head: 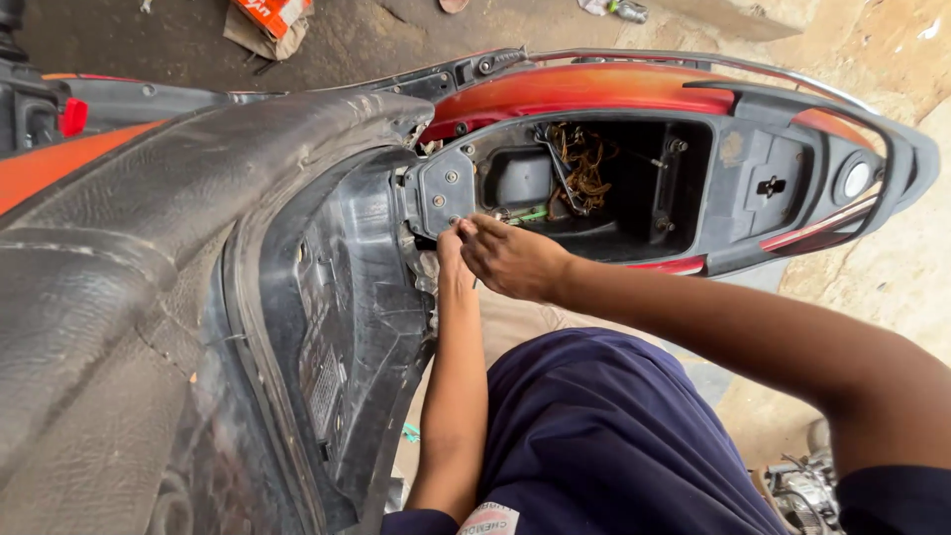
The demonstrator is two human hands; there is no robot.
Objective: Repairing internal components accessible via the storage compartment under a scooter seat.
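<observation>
the grey metal hinge bracket (pixel 443 188) with small round bolt heads sits at the front edge of the open black plastic under-seat compartment (pixel 604 188) of the red scooter body (pixel 594 89). it is dull, scuffed and roughly square. the right hand (pixel 510 260) lies just below it, fingers (pixel 474 226) curled and pinched at its lower edge; what they grip is too small to tell. the left hand (pixel 451 260) reaches up beside it, fingers hidden behind the right, so their state cannot be told. the raised black seat (pixel 149 297) stands to the left.
</observation>
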